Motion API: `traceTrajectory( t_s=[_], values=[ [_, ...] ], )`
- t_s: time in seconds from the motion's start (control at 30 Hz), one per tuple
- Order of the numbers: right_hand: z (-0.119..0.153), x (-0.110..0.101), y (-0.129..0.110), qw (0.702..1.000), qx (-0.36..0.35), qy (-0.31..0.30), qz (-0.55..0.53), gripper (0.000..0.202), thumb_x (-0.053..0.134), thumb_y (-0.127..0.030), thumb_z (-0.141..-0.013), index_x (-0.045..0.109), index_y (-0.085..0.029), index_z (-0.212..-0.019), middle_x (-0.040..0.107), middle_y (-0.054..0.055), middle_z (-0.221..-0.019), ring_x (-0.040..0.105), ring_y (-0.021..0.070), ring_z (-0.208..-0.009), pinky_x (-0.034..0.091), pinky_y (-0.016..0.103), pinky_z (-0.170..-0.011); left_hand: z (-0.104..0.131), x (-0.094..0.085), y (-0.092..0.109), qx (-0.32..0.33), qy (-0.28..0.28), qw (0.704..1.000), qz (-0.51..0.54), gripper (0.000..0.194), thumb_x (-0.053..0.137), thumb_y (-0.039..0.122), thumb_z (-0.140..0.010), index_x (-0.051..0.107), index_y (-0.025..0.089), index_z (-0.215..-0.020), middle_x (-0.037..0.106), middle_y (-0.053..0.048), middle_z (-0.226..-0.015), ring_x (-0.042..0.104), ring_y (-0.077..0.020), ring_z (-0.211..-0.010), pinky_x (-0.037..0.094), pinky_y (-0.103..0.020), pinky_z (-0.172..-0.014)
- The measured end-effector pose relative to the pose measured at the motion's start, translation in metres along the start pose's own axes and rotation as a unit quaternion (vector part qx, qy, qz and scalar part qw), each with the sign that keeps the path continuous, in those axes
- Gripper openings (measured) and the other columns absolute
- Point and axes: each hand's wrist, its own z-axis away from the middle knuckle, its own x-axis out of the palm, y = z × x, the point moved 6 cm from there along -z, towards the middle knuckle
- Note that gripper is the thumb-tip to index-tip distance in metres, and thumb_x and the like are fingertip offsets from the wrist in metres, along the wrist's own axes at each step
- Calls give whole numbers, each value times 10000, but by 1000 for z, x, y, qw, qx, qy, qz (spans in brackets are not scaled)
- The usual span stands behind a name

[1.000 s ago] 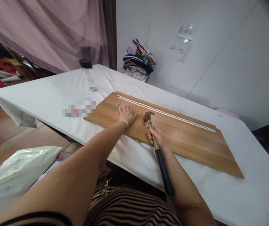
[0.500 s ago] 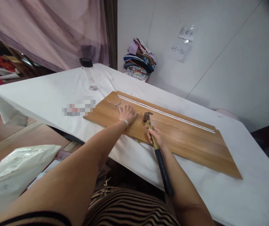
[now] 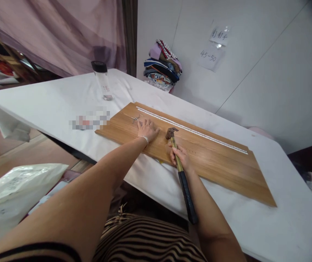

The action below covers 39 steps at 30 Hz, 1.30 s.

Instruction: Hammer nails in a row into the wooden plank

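Note:
My left hand [image 3: 148,130] lies flat on the wooden board [image 3: 227,167], its fingers spread. Just beyond its fingertips are several loose nails [image 3: 136,119]. My right hand [image 3: 180,155] is wrapped around the upper handle of a claw hammer [image 3: 183,178], below its rusty head [image 3: 171,133]. The black grip of the hammer points back towards my body. A row of small dark marks shows on the board to the right of this hand. Along the board's far side runs a white measuring strip [image 3: 194,131].
A white cloth covers the table [image 3: 289,218]. On it stand a clear bottle [image 3: 103,82] with a black lid and, to the left, a blurred-out item [image 3: 89,119]. Folded clothes [image 3: 163,67] are stacked by the wall. A plastic bag [image 3: 19,189] lies at lower left.
The view has shifted slightly. Both hands, the hammer and the nails keep nearly the same places on the board.

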Motion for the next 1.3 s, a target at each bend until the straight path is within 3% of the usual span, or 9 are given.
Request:
traceTrajectory(
  t_s=[1.3],
  values=[
    [0,-1,-1,1000,-6,-10,9,505,779,-605,-761,622,-217,-1044,539,-110,-525,429,87,-343,271,215,-355,-1,2,0,2,3,1000,-2,581,372,495,-1034,619,171,-1450,503,-194,-1651,374,-368,-1559,247,-619,-1276]
  ],
)
